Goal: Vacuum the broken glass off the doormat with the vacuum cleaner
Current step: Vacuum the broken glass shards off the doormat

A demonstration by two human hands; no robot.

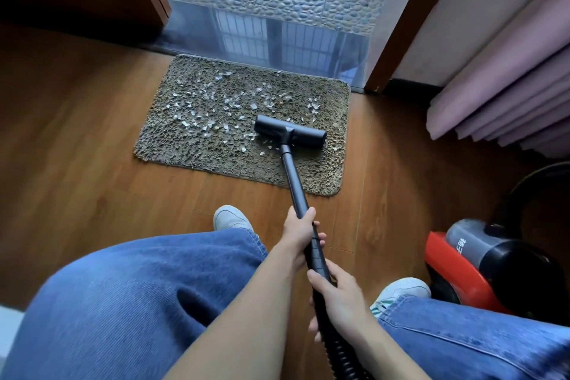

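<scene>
Brown wood-plank floor (92, 148) before a glazed doorway. Item: shaggy grey-brown rectangular doormat (216, 170), far edge against the threshold. Item: broken glass (229, 102), small pale shards scattered over the doormat's far and left parts, a few just beside the nozzle. Item: dark grey T-shaped vacuum head (290, 131), resting on the doormat's right half; its straight dark tube (293, 182) crosses the doormat's near edge toward the person. Left hand (300, 231), fingers wrapped round the tube, nearer the doormat; right hand (339, 299) behind it, closed round the grip where the ribbed black hose (342, 355) begins. Item: red-and-black canister vacuum body (493, 268), on the floor right of the doormat, well apart. Item: pink pleated curtain (509, 86), right of the doormat.
</scene>
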